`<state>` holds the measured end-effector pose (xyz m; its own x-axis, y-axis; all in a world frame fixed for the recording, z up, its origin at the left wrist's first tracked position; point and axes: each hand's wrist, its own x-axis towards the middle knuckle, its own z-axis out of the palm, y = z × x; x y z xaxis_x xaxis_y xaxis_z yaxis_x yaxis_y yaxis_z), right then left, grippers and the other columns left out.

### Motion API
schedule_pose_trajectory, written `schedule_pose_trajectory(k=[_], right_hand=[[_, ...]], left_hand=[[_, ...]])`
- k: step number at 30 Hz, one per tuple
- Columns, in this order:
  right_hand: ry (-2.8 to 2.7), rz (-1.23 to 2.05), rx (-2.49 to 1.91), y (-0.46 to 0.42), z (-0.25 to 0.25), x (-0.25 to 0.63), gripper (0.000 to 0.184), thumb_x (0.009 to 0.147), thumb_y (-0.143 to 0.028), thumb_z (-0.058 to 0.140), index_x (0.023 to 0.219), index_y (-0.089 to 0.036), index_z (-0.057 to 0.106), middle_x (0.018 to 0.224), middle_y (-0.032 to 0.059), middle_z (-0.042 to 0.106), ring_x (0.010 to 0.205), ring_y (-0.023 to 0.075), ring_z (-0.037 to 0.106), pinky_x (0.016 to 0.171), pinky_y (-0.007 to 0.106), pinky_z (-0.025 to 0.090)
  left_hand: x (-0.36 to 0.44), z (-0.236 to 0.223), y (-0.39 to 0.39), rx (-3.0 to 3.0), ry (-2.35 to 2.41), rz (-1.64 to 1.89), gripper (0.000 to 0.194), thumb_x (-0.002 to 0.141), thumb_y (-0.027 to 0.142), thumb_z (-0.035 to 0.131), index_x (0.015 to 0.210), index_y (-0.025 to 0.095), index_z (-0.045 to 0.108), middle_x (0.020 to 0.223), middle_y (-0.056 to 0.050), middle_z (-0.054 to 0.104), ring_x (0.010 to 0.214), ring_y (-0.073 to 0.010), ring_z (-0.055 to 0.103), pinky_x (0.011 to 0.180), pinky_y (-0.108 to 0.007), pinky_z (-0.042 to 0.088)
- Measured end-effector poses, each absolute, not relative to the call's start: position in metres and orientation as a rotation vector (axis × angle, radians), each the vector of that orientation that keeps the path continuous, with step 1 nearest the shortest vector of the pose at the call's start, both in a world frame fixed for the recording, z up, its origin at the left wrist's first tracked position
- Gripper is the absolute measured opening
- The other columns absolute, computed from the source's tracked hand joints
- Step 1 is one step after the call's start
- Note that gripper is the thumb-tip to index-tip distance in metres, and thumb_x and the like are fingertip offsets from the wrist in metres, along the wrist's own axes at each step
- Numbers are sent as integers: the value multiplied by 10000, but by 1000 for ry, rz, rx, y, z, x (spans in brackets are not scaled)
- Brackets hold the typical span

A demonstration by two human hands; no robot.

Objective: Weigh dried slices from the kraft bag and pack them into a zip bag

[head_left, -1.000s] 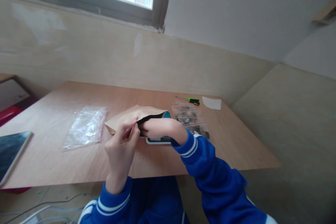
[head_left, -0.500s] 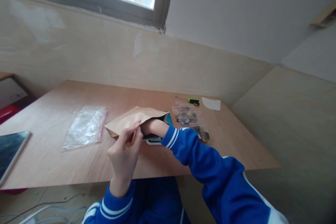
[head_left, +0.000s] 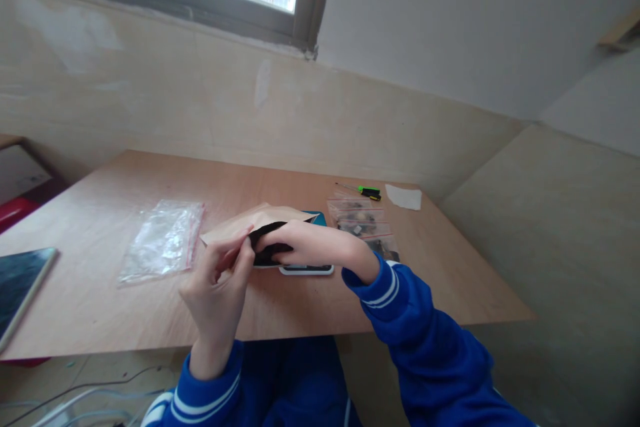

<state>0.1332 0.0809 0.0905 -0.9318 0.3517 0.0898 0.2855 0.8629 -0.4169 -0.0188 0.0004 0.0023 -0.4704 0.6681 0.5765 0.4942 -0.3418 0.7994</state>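
A brown paper envelope (head_left: 235, 227) with a dark inside lies in front of me, its mouth gaping to the right. My left hand (head_left: 220, 280) pinches the near edge of that mouth. At the opening is my right hand (head_left: 300, 243), its fingertips inside; whether they grip anything is hidden. Below and behind the envelope, partly covered, sits a flat device with a white rim (head_left: 307, 271) and a blue-green corner.
Clear plastic zip bags (head_left: 163, 240) lie to the left, and a tablet (head_left: 25, 293) at the left edge. Small bags of dark parts (head_left: 361, 220), screwdrivers (head_left: 367, 192) and a white paper piece (head_left: 404, 197) are at the back right of the table (head_left: 450, 267).
My right hand has drawn back out of the envelope to the right, so most of it now shows. My left hand has shifted slightly left, still pinching the envelope's edge.
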Motion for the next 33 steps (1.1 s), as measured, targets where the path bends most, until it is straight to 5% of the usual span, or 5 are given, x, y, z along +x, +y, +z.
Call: schedule_pose_trajectory(k=[10, 16, 23, 33], right_hand=[[-2559, 730, -545, 70, 95, 149, 301, 940, -99, 506, 1099, -230, 725, 1211, 26, 704, 1161, 176, 628, 1040, 319, 471], [-2396, 916, -575, 66, 94, 158, 307, 958, -123, 499, 1117, -259, 723, 1160, -9, 730, 1164, 170, 647, 1043, 331, 487], [-1880, 1120, -642, 70, 90, 183, 214, 932, -336, 605, 1088, -259, 729, 1147, 16, 742, 1076, 196, 697, 965, 383, 569], [-1588, 792, -1080, 146, -16, 228, 345, 869, -433, 593, 1076, -185, 715, 1127, 111, 748, 996, 230, 714, 883, 396, 581]], left_hand=[[-20, 8, -1, 1459, 1654, 1964, 153, 837, 306, 688, 954, 212, 716, 917, -26, 768, 827, -194, 751, 799, -302, 615], [-20, 10, 0, 1468, 1644, 1960, 162, 832, 301, 693, 965, 211, 720, 914, -27, 769, 820, -187, 749, 800, -303, 617], [-21, 17, 4, 1414, 1658, 1948, 147, 835, 318, 692, 930, 209, 717, 909, -22, 765, 819, -180, 746, 811, -305, 616], [-26, 28, 3, 1324, 1578, 2079, 116, 835, 285, 694, 925, 219, 724, 974, -4, 774, 817, -150, 744, 814, -265, 615]])
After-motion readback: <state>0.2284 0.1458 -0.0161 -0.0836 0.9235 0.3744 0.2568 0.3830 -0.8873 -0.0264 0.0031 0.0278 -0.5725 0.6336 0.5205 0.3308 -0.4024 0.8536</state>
